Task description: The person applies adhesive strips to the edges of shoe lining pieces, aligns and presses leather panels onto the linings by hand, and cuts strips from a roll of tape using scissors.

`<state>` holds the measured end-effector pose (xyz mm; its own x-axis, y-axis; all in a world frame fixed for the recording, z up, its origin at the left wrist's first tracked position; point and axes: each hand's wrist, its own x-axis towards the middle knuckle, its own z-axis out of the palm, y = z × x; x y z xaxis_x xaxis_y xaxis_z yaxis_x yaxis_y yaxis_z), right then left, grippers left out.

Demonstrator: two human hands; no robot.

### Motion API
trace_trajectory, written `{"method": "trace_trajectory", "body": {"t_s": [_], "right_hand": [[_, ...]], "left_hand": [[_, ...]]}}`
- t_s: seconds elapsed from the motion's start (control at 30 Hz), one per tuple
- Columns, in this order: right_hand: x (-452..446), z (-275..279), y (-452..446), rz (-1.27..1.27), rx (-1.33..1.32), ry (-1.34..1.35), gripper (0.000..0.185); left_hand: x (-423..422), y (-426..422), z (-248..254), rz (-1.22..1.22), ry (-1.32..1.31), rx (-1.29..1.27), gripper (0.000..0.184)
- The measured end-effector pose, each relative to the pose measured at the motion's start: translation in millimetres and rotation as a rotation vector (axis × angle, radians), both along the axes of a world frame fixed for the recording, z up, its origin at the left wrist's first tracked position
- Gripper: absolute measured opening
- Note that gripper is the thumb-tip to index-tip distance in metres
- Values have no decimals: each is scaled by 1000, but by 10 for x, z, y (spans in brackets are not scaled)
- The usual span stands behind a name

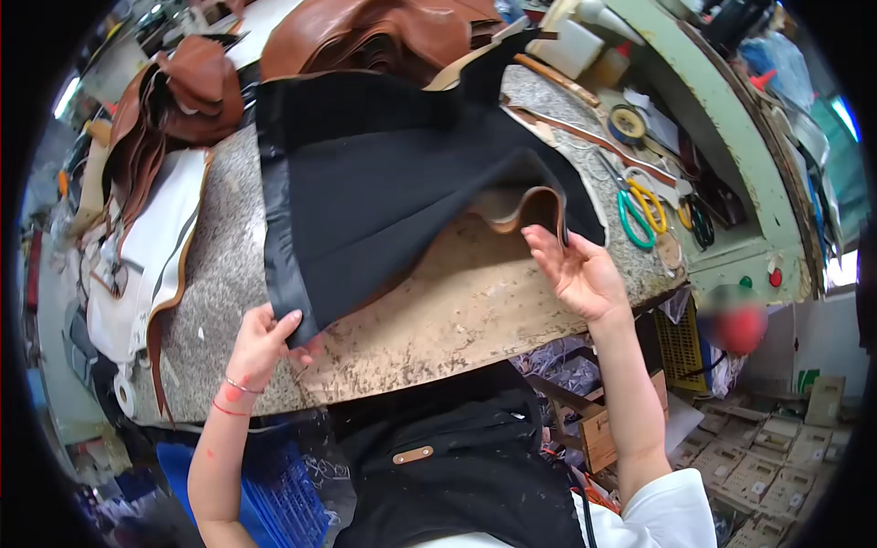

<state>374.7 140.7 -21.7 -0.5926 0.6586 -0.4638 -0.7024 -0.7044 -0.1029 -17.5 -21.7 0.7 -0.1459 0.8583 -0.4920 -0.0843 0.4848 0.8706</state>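
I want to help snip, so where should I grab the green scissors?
I'd grip the green scissors by their handle loops, probably from the near left: those loops form the near end, the metal blades point away, and yellow scissors crowd the right side.

Free passage: grey strip of the table (228, 219) between the black sheet (384, 173) and the white pieces (153, 247); also front part between left hand (260, 345) and right hand (585, 276) | Obstacles: brown leather pile (365, 41) behind, green-handled scissors (624, 215) at right

Bright light covers the speckled worktop (224, 247); the far right glares white. Fisheye edges bend and seem soft.
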Motion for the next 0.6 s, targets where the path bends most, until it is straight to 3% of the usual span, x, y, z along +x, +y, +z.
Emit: {"method": "trace_trajectory", "body": {"t_s": [0.07,0.1,0.13,0.17,0.23,0.47,0.6], "right_hand": [[68,-185,-41,-29,56,-154,28],[227,-391,-69,13,272,-682,26],[317,-220,-105,109,630,-1127,23],[462,-192,-77,354,909,-1333,22],[416,-104,-37,467,881,-1386,22],[399,-80,139,529,1033,-1504,27],[466,-151,167,525,1015,-1486,26]], "left_hand": [[-234,-106,49,7,134,0,19],[-411,-132,53,2,200,1,18],[-680,-134,42,46,267,13,16],[-912,-175,19,101,332,20,15],[-1081,-328,-327,48,285,-97,13],[-972,-395,-282,14,309,-3,13],[-972,-453,-350,92,248,34,35]]}}
